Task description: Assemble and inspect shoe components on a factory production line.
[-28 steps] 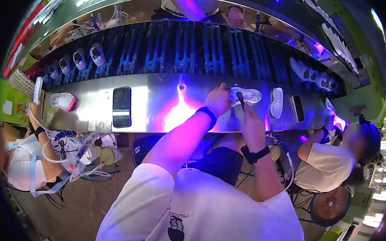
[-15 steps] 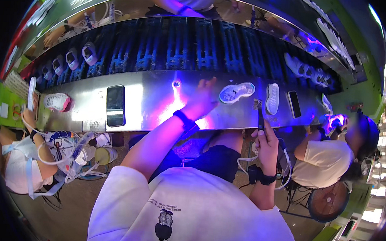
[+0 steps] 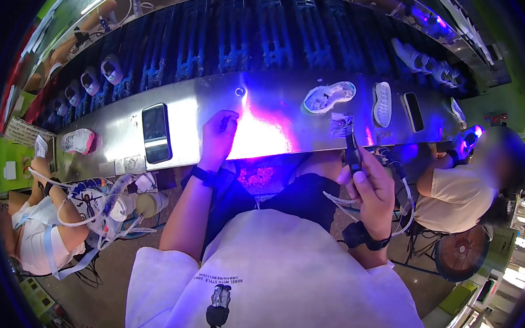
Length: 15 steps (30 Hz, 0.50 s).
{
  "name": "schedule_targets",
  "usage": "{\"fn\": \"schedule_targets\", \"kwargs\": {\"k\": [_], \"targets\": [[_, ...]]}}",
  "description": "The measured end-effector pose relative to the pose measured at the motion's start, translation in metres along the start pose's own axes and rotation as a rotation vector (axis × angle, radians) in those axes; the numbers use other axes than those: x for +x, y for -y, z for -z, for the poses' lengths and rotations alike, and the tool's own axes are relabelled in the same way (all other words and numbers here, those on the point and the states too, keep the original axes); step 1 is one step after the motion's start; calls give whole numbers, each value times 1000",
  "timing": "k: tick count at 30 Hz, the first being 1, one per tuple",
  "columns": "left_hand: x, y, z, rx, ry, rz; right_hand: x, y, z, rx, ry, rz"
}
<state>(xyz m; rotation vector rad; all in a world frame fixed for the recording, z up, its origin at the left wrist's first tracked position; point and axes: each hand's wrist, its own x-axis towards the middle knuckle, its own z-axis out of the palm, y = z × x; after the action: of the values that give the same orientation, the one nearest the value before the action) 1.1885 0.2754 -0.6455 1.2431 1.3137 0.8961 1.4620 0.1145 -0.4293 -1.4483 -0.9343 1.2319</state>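
My right hand (image 3: pixel 371 181) is closed round the black handle of a brush (image 3: pixel 352 154), whose bristle head points away from me over the bench's near edge. Beyond the brush head lies a white shoe sole (image 3: pixel 329 97) with its hollow side up, speckled and greyish inside. My left hand (image 3: pixel 218 141) is over the bench's near edge, left of a bright pink-violet glow on the metal. Its fingers are curled in, and whatever they may hold is hidden. To the right of the first sole rests a second white sole (image 3: pixel 382 104), apart from both hands.
Two phones, one large (image 3: pixel 156 133) and one small (image 3: pixel 413 112), lie on the metal bench (image 3: pixel 188 106). Behind it runs a dark slatted conveyor (image 3: pixel 233 43) carrying white shoes (image 3: pixel 111 69). Co-workers sit at left (image 3: pixel 45 230) and right (image 3: pixel 457 192). Tubes and containers (image 3: pixel 152 204) stand at lower left.
My left hand has drawn back leftward from near the hollow sole, and its fingers are now curled. My right hand, with the brush, is slightly higher and further right in the view.
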Motion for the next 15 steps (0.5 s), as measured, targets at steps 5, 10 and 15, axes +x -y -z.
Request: {"fn": "schedule_targets", "kwargs": {"k": [5, 10, 15], "targets": [[0, 9, -1, 126, -19, -122, 1, -3, -2, 13, 18, 0], [-6, -23, -12, 236, 42, -31, 20, -7, 3, -189, -113, -48], [15, -30, -93, 635, 270, -620, 86, -61, 30, -670, -130, -12]]}}
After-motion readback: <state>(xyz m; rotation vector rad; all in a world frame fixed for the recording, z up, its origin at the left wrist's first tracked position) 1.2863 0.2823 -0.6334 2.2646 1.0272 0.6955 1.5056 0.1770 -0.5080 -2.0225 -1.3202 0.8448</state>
